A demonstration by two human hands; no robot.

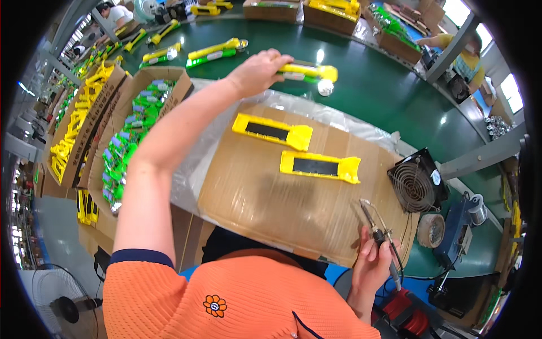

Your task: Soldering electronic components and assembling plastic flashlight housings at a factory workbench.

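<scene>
My left hand (261, 71) reaches over the far side of the cardboard sheet (243, 192), its fingers closed on one end of a yellow-and-green flashlight part (309, 72). A round silver reflector (325, 87) hangs at that part's far end. At the lower right, my right hand (374, 260) grips a soldering iron (378, 233), tip pointing up and away, with a thin bent metal tube beside it. Two yellow plastic housings, one farther off (271, 131) and one nearer (319, 166), lie on the cardboard between my hands, each with a black strip inside.
Left of me stand a carton of green parts (127, 135) and a carton of yellow housings (79, 124). A black fan (416, 182), a tape roll (431, 230) and a blue soldering unit (450, 237) are at right. More yellow-and-green parts (213, 52) lie on the green belt (372, 93).
</scene>
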